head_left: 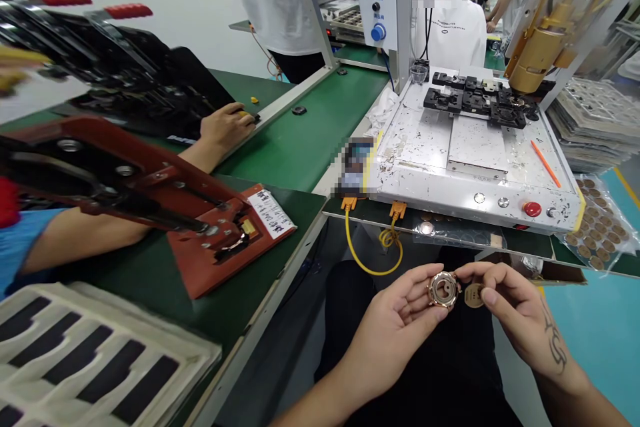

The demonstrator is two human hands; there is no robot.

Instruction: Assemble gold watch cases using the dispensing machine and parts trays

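Note:
Above my lap, my left hand (407, 310) grips a round metal watch case (443, 289) between thumb and fingers, its open ring side facing up. Close beside it on the right, my right hand (515, 300) pinches a thin brownish-gold disc (473, 295) by its edge, with small dark marks on its face. A fingertip of the right hand lies very near the rim of the case; whether it touches I cannot tell. The disc and the case are apart.
Ahead stands a white dispensing machine (430, 173) with black fixtures (480, 99) and an orange stick (545, 164). A bag of discs (595, 220) lies right. A red-brown clamp press (230, 240) and white trays (90, 353) stand left, with a co-worker's hand (225, 125) beyond.

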